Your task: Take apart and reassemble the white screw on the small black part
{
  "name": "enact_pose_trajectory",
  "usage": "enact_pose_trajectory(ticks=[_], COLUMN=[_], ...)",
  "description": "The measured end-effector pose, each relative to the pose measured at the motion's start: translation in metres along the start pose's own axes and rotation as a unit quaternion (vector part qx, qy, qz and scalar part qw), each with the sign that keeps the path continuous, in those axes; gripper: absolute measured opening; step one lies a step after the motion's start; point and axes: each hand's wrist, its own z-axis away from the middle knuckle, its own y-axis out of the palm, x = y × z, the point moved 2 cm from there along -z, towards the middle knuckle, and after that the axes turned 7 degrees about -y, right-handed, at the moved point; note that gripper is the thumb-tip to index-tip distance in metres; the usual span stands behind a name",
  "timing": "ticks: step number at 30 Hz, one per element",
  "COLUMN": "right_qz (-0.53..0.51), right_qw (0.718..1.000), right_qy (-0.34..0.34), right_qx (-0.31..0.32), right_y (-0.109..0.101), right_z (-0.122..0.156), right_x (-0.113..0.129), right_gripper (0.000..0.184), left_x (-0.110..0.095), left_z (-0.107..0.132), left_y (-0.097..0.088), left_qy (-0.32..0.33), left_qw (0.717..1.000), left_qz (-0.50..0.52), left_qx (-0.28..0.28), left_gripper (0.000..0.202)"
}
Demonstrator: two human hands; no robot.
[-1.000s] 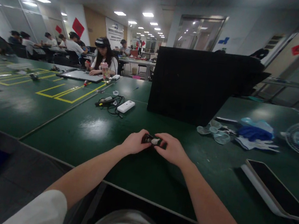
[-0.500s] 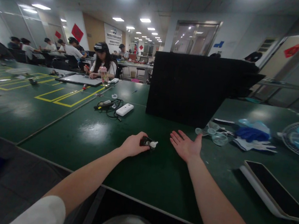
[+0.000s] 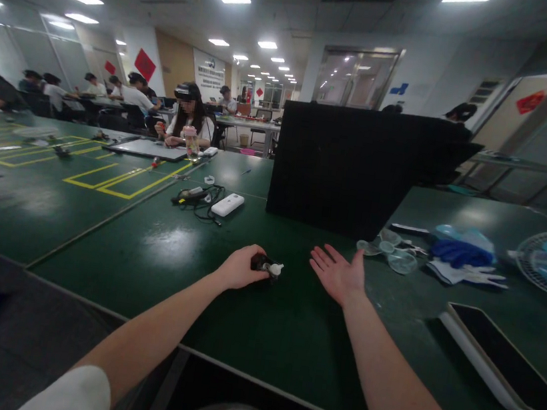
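My left hand is closed round a small black part with a white tip, held just above the dark green table. My right hand hovers a short way to the right of it, palm up, fingers stretched out and holding nothing. Both forearms reach in from the near edge.
A black upright panel stands behind the hands. A white remote-like device and black cables lie at the left; clear plastic cups, blue and white gloves and a tablet at the right. Other people sit at far tables.
A second ago both hands held the small part together. My right hand has let go and opened palm up to the right, while my left hand keeps the part.
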Motion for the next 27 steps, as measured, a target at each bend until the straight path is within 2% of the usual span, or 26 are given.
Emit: enact_pose_trajectory(ticks=[3,7,9,11,13,16,19,21,25,27], right_qz=[0.008,0.015,0.017,0.012,0.002,-0.003,0.005,0.010,0.020,0.027], right_qw=[1.000,1.000,1.000,1.000,1.000,1.000,1.000,1.000,1.000,1.000], right_qy=[-0.001,0.000,0.000,-0.002,0.001,0.007,0.003,0.000,-0.003,-0.003], right_qx=[0.002,-0.001,-0.002,-0.002,-0.001,-0.001,-0.007,-0.009,-0.008,-0.005], right_y=[0.000,0.002,0.003,0.003,0.001,0.000,0.001,0.003,0.006,0.007], right_z=[0.000,0.000,0.000,-0.002,-0.003,-0.004,-0.003,-0.001,0.000,0.000], right_x=[0.000,-0.001,-0.001,-0.001,-0.001,-0.001,-0.001,-0.001,-0.001,-0.001], right_gripper=[0.082,0.081,0.080,0.080,0.079,0.077,0.078,0.078,0.076,0.075], left_x=[0.020,0.057,0.070,0.079,0.084,0.090,0.100,0.113,0.143,0.149], left_z=[-0.004,-0.002,0.003,0.009,0.014,0.019,0.018,0.016,0.007,-0.002], left_y=[-0.016,-0.054,-0.074,-0.089,-0.097,-0.101,-0.107,-0.114,-0.124,-0.118], left_qy=[-0.015,-0.037,-0.015,0.028,0.060,0.056,0.005,-0.058,-0.192,-0.211], left_qw=[1.000,0.989,0.973,0.955,0.939,0.925,0.919,0.917,0.914,0.912], left_qz=[0.007,-0.092,-0.171,-0.244,-0.294,-0.322,-0.309,-0.275,-0.121,-0.019], left_qx=[-0.015,-0.112,-0.153,-0.166,-0.171,-0.195,-0.245,-0.283,-0.336,-0.353], left_gripper=[0.050,0.051,0.049,0.047,0.046,0.045,0.045,0.044,0.048,0.051])
